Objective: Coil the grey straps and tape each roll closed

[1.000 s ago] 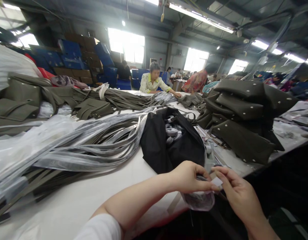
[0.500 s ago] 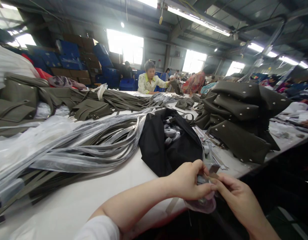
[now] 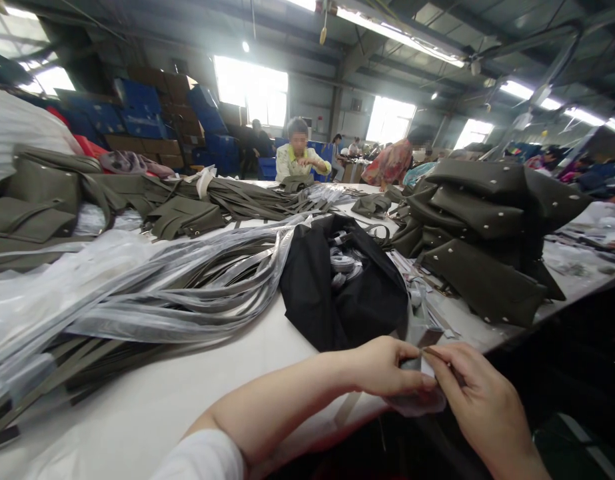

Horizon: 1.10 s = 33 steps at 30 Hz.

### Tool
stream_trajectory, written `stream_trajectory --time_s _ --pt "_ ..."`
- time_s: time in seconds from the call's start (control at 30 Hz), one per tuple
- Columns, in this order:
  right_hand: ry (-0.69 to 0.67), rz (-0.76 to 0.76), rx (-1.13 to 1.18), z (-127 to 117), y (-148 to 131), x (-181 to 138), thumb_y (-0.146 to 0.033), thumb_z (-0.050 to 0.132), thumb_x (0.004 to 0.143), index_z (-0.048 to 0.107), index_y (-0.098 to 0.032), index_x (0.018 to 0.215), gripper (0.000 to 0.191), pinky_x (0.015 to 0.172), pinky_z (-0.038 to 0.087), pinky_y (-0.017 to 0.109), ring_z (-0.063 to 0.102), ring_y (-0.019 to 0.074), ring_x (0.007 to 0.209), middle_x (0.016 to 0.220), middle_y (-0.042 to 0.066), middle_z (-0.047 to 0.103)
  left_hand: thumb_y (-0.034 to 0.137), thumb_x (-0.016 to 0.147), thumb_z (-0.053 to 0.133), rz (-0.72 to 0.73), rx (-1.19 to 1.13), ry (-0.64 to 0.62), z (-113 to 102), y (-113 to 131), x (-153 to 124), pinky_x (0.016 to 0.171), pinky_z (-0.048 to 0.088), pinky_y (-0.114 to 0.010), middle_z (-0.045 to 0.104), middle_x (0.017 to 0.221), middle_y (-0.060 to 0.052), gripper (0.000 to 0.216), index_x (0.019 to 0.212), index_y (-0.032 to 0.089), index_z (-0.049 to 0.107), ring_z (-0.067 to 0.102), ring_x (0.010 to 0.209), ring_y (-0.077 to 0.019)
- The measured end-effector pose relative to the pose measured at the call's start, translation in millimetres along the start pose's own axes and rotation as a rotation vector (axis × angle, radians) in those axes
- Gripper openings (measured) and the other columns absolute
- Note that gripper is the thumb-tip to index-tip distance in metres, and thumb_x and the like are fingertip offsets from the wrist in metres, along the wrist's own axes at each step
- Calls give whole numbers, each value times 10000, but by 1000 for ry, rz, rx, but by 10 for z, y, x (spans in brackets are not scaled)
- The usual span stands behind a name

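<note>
Above the near table edge, my left hand is closed on a piece of clear plastic wrap, which hangs below the fingers. Fingertip to fingertip with it, my right hand pinches the end of a thin brownish strip. A small white piece shows between the two hands; its kind is unclear. Just beyond them lies a black cloth bag, its mouth gaping around rolled white and grey bundles. Dark olive straps in clear plastic sleeves spread across the left of the table.
At the right stands a pile of olive bags with metal studs. More olive bags lie at the left on the white table. Across the table sits a co-worker; another person in a red patterned top bends forward.
My hands have shifted slightly right, and a white piece now shows between them. The co-worker opposite has drawn an arm in from the side toward the front of the body.
</note>
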State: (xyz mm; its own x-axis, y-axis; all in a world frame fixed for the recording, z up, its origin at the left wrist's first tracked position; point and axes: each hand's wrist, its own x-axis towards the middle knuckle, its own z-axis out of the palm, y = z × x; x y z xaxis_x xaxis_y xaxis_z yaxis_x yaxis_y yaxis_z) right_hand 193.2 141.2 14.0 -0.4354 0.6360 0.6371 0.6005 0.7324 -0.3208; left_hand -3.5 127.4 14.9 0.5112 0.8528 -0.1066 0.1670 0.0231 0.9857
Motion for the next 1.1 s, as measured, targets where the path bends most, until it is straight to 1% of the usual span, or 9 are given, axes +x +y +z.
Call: stream_trajectory --time_s 0.1,0.17,0.23,0.37,0.47,0.6,0.8,1.0,1.1 --pt "-25 42 84 -25 -12 35 -369 563 961 667 -264 911 156 758 484 244 659 162 815 881 -3 686 415 739 720 -12 -263 -14 61 -13 31 669 481 -233 652 815 -17 376 996 142 688 573 669 -117" --pt "-18 87 122 -33 -7 47 -381 576 950 676 -269 901 158 759 491 232 665 160 818 885 -9 694 355 713 683 -34 -398 55 90 0 46 642 476 -226 645 790 -30 305 908 121 700 562 652 -115" --pt "-39 144 170 -41 10 48 -394 578 946 685 -268 903 171 763 497 229 665 165 844 905 -6 697 323 714 624 -55 -438 131 101 14 56 639 477 -228 638 766 -35 257 837 111 700 563 655 -121" --pt "-228 280 364 -75 48 47 -424 567 947 681 -254 957 205 696 521 234 647 174 832 917 10 669 343 756 586 -63 -298 127 65 14 53 624 463 -229 626 729 -29 272 834 108 696 547 646 -124" --pt "-335 363 490 -94 37 58 -450 581 932 666 -235 909 232 580 504 236 601 161 708 825 5 616 331 764 593 -51 -193 109 29 5 37 609 436 -207 621 747 -21 260 846 107 697 532 660 -113" --pt "-324 411 479 -74 -24 70 -461 566 925 589 -226 716 316 521 454 243 510 138 569 653 -28 505 267 774 534 -48 -61 89 13 40 -7 656 453 -211 637 785 -15 253 881 125 714 558 713 -122" --pt "-281 453 442 10 -31 62 -522 555 906 532 -232 691 362 482 433 245 512 142 527 590 -42 491 481 717 717 -38 321 105 2 170 -102 656 438 -199 568 691 26 397 915 137 727 521 689 -128" --pt "-349 400 560 -29 71 65 -481 396 1008 530 -226 717 409 599 465 261 555 141 579 607 -33 532 474 824 624 -33 305 116 5 138 -60 722 467 -201 653 773 9 374 992 158 735 584 770 -147" --pt "-430 393 620 -64 66 80 -458 508 966 572 -219 838 279 605 494 266 582 156 646 719 -15 575 440 814 624 -51 276 115 -1 107 -31 730 476 -206 674 789 2 350 988 160 743 598 782 -152"
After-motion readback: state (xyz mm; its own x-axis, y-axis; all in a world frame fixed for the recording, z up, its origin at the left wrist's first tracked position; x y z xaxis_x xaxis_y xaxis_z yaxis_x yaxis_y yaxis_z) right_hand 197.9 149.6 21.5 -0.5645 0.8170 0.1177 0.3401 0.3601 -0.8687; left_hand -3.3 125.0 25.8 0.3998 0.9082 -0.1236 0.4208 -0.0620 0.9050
